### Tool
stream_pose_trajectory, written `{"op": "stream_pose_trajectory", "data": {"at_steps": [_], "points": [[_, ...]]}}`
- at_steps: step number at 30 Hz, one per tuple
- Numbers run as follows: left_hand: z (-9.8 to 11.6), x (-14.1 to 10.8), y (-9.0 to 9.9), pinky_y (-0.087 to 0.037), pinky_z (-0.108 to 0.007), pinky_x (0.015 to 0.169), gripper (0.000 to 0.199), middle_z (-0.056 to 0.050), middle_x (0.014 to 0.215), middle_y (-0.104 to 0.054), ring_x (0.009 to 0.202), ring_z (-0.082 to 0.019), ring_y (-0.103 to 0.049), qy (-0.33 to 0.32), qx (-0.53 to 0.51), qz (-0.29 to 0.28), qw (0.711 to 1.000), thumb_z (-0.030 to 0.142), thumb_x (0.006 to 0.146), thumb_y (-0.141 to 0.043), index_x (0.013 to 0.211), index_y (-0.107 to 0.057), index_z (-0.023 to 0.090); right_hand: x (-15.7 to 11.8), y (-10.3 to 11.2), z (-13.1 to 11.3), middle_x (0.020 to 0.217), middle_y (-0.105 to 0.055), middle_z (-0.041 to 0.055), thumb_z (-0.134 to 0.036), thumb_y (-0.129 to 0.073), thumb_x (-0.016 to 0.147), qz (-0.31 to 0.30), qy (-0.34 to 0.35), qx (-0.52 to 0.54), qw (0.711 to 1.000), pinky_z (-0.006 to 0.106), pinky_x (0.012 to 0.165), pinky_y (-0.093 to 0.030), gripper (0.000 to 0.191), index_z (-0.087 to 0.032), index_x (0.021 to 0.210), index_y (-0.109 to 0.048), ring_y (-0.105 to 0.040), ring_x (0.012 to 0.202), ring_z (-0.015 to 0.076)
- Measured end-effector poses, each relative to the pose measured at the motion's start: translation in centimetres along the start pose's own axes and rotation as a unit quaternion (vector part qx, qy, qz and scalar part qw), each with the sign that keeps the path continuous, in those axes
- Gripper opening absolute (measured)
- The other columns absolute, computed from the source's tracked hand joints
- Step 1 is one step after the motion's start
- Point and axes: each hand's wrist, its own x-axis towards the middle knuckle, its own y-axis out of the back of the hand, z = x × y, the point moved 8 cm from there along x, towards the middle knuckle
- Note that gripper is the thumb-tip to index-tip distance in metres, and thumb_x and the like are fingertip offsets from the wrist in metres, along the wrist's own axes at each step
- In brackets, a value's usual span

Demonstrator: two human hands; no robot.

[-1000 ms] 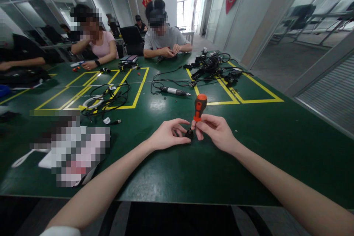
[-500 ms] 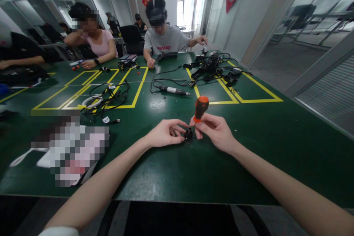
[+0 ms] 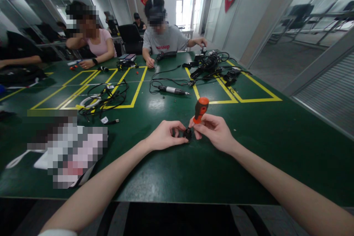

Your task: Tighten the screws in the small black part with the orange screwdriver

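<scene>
My left hand (image 3: pixel 167 135) curls around the side of a small round black part (image 3: pixel 187 134) on the green table, thumb and fingertips against it. A metal collar shows at the top of this part; its exact kind is unclear. Just to the right, my right hand (image 3: pixel 212 129) pinches a screwdriver (image 3: pixel 202 107) low on its orange and black handle. The handle tilts up and to the right, its lower end close to the black part. The fingers hide most of the shaft, so I cannot tell whether the tip touches.
A pen-shaped rotary tool (image 3: pixel 173 90) with a cord lies ahead. Tangled cables (image 3: pixel 106 97) are at left, and a black cable heap (image 3: pixel 210 64) at back right. A blurred pink-and-white object (image 3: pixel 85 151) sits near my left forearm. Across the table sits a person (image 3: pixel 166 40) in grey.
My left fingertips have closed in on the black part, which looks slightly tilted now. The screwdriver stays in my right hand with hardly any movement. The view has shifted a little.
</scene>
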Motion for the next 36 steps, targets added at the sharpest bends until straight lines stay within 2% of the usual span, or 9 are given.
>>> {"op": "stream_pose_trajectory", "data": {"at_steps": [5,8,12,17,21,24,27,30,36], "points": [[0.2,-0.1,-0.2,-0.041,-0.020,0.058,0.031,0.007,0.064,-0.058,0.054,-0.007,-0.048,-0.024,0.013,0.006,1.000,0.033,0.079,-0.080,0.102,-0.074,0.014,-0.1,0.1,0.4,0.074,-0.072,0.0038,-0.057,-0.073,0.093,-0.002,0.000,0.025,1.000,0.027,0.051,-0.055,0.040,-0.017,0.090,-0.071,-0.064,0.053,0.0127],[0.3,-0.2,-0.3,-0.042,-0.021,0.059,0.028,0.006,0.065,-0.059,0.056,-0.007,-0.050,-0.026,0.034,0.017,0.999,0.031,0.079,-0.079,0.100,-0.072,0.016,-0.1,0.1,0.4,0.072,-0.072,0.0012,-0.052,-0.080,0.089,0.011,0.009,0.045,0.999,0.025,0.050,-0.054,0.035,-0.019,0.093,-0.067,-0.063,0.050,0.0115],[0.2,-0.4,-0.4,-0.040,-0.022,0.060,0.035,0.005,0.070,-0.060,0.060,-0.009,-0.052,-0.015,0.053,0.036,0.998,0.039,0.073,-0.087,0.094,-0.069,0.017,-0.1,0.2,0.3,0.067,-0.070,0.0000,-0.049,-0.084,0.086,0.028,0.006,0.037,0.999,0.024,0.048,-0.052,0.037,-0.020,0.083,-0.060,-0.059,0.048,0.0104],[0.4,-0.4,-0.6,-0.043,-0.025,0.067,0.027,0.002,0.081,-0.064,0.069,-0.012,-0.056,-0.031,0.058,0.054,0.996,0.033,0.076,-0.083,0.089,-0.064,0.018,0.0,0.2,-0.4,0.074,-0.068,0.0016,-0.052,-0.083,0.085,0.021,0.017,-0.004,1.000,0.027,0.050,-0.054,0.035,-0.019,0.083,-0.071,-0.059,0.051,0.0112],[0.5,-0.3,-1.0,-0.045,-0.027,0.073,0.024,0.002,0.086,-0.066,0.076,-0.013,-0.058,-0.046,0.037,0.043,0.997,0.028,0.079,-0.078,0.094,-0.063,0.018,0.1,-0.1,-0.2,0.070,-0.066,0.0009,-0.055,-0.075,0.092,-0.003,0.016,0.012,1.000,0.026,0.050,-0.053,0.039,-0.018,0.079,-0.070,-0.059,0.051,0.0107],[0.5,-0.2,-1.1,-0.045,-0.026,0.071,0.023,0.003,0.084,-0.065,0.073,-0.012,-0.056,-0.041,0.024,0.037,0.998,0.027,0.079,-0.077,0.096,-0.063,0.018,0.0,-0.2,0.3,0.073,-0.069,0.0016,-0.055,-0.072,0.095,-0.009,0.011,0.043,0.999,0.025,0.050,-0.053,0.036,-0.019,0.090,-0.069,-0.061,0.051,0.0110],[0.6,-0.1,-1.0,-0.047,-0.026,0.072,0.022,0.003,0.081,-0.064,0.072,-0.012,-0.056,-0.035,0.019,0.035,0.999,0.027,0.079,-0.077,0.093,-0.063,0.018,-0.1,-0.2,0.4,0.072,-0.070,-0.0003,-0.051,-0.077,0.092,-0.005,0.020,0.060,0.998,0.025,0.051,-0.053,0.034,-0.021,0.098,-0.064,-0.061,0.051,0.0110],[0.6,-0.1,-0.9,-0.050,-0.028,0.077,0.022,0.001,0.084,-0.067,0.076,-0.014,-0.060,-0.030,0.019,0.035,0.999,0.028,0.078,-0.079,0.092,-0.066,0.017,-0.1,-0.1,0.2,0.069,-0.070,0.0000,-0.051,-0.079,0.090,0.003,0.019,0.041,0.999,0.024,0.050,-0.052,0.036,-0.021,0.087,-0.061,-0.060,0.050,0.0108],[0.0,0.0,-0.8,-0.051,-0.029,0.078,0.029,-0.002,0.091,-0.072,0.079,-0.015,-0.063,-0.018,0.011,0.043,0.999,0.028,0.078,-0.081,0.103,-0.072,0.016,0.2,0.3,-0.4,0.066,-0.063,-0.0007,-0.055,-0.080,0.088,0.011,0.017,0.003,1.000,0.026,0.049,-0.051,0.039,-0.018,0.080,-0.070,-0.057,0.048,0.0105]]}}
